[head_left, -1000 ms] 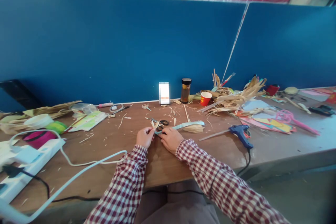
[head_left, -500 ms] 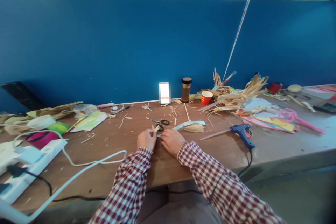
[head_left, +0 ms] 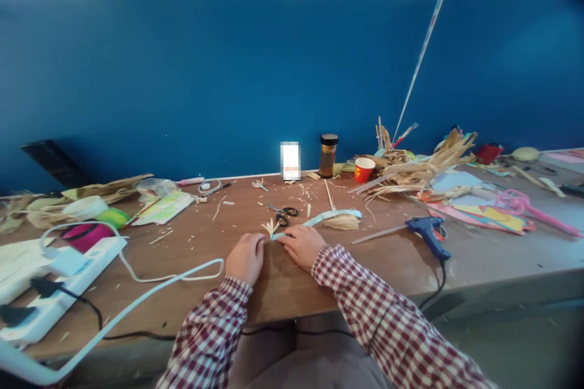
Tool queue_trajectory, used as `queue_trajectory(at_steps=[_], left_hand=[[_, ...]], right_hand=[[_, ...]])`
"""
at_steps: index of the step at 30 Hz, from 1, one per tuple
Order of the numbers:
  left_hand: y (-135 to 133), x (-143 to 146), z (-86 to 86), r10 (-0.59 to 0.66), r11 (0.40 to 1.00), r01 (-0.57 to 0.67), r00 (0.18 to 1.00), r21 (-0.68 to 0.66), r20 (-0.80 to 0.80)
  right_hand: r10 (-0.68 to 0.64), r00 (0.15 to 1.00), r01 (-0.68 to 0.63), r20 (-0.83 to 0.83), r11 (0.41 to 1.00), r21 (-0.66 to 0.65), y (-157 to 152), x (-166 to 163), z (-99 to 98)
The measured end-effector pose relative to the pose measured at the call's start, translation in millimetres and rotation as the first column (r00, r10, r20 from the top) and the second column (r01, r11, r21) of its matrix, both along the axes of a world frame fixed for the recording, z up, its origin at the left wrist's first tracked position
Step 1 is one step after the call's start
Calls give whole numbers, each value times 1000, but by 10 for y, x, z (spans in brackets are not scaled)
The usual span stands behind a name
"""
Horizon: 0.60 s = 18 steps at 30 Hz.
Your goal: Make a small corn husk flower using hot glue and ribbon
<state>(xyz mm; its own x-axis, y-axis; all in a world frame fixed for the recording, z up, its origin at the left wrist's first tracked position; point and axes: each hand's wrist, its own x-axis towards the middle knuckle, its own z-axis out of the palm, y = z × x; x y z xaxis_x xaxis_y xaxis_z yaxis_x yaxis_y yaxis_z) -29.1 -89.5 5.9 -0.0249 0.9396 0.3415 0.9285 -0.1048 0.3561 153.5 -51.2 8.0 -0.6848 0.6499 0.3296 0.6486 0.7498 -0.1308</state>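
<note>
Pale blue strip [head_left: 326,216] lies on the brown table [head_left: 191,249], near the middle of the front edge, running from the right hand back and rightward to a curl beside a husk wad [head_left: 341,223]. Right hand [head_left: 302,245]: fingers drawn together on the strip's near end, holding it down against the table top. Small splayed husk piece [head_left: 270,228] sits at that same end, just beyond the fingertips of both hands. Left hand [head_left: 246,258]: loosely curled, knuckles up, resting on the table just left of the husk piece; cannot tell whether it grips anything. Both sleeves are red-and-white check. Black-handled scissors [head_left: 283,214] lie just behind the husk piece, amid scattered straw scraps. Blue glue gun [head_left: 426,231] lies well to the right, near the front edge, cord dropping over it. Along the back edge: dark-lidded jar [head_left: 327,155], then red paper cup [head_left: 364,169], then a heap of dried husks [head_left: 410,170]. Pink scissors [head_left: 520,202] lie at the far right. White power strip [head_left: 68,267] with cables sits at the left front corner.
</note>
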Motion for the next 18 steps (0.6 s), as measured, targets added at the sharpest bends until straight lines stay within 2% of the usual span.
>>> queue_trajectory(at_steps=[3,6,18], left_hand=[[-83,-20,13,-98,995,94,988,-39,-119],[-93,0,27,-142,989,133,971,-58,-193],[2,-7,-10,-214,975,186,933,-122,-290]], right_hand=[[-1,1000,1,1,1000,10,1,-2,-6],[-1,1000,1,5,1000,14,2,1,-3],[0,1000,0,17,1000,-10,-8,13,21]])
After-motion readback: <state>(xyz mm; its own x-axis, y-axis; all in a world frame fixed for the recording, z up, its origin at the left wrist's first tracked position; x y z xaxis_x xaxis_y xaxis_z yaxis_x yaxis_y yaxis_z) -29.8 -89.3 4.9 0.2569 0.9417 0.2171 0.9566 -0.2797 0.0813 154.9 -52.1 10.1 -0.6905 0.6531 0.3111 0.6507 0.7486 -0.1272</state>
